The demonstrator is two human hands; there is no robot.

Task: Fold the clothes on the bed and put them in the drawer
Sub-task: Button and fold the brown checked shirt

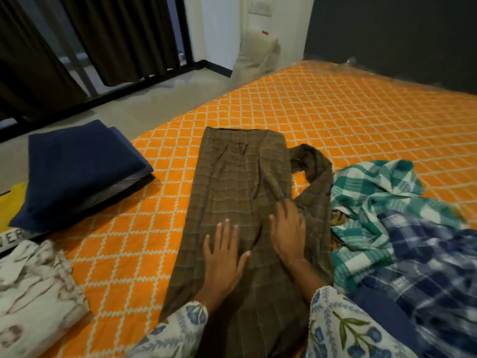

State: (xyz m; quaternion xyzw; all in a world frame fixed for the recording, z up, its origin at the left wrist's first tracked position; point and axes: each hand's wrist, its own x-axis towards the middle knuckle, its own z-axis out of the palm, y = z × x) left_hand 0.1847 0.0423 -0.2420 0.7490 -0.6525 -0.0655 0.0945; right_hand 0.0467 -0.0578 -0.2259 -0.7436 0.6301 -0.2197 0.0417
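Two hands smooth brown checked trousers on the bed.

The brown trousers (240, 202) lie long and flat in the middle of the orange bed (348, 120). The left hand (223, 251) rests on them with its grip spread wide, fingers straight. The right hand (289, 233) lies beside it on the cloth; its fingers look flat too, but they are a bit blurry, so I am only fairly sure. This looks like the smoothing step, before the fold. Next, I think, one end of the trousers must be lifted and laid over the other end. Right of the trousers is a messy pile: a green checked cloth (374, 187) and a blue checked cloth (426, 267), not folded yet. Left of the trousers sits a folded dark blue cloth (77, 166). No drawer is in view.
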